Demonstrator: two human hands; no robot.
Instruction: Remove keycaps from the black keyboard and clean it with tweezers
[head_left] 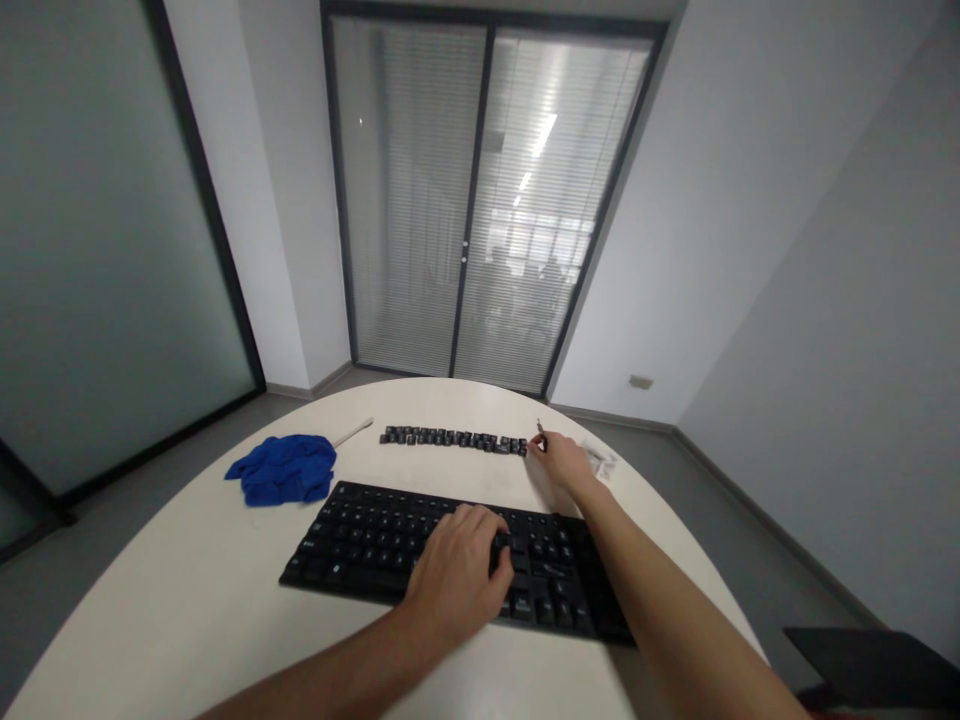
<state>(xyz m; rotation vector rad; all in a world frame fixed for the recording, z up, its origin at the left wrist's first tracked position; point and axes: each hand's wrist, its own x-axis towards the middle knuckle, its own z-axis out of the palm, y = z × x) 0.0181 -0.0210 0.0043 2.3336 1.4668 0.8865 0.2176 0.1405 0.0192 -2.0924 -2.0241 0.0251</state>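
Observation:
A black keyboard point(367, 530) lies across the near part of the round table. My left hand point(461, 570) rests over its middle, fingers curled and thumb bent toward the index finger. Something dark shows between them, which I cannot tell from the keys below. Beyond the keyboard, loose black keycaps point(450, 438) form a long row. At the right end of that row is my right hand point(562, 460), pinching a small dark tool point(541, 436) with a thin, light tip pointing away from me. Its exact kind is too small to tell.
A crumpled blue cloth point(289, 470) lies on the left of the white table point(187, 590), with a thin white-handled stick point(354, 431) beside it. Clear crumpled plastic point(600, 458) sits past my right wrist. A dark chair part point(877, 665) shows at lower right.

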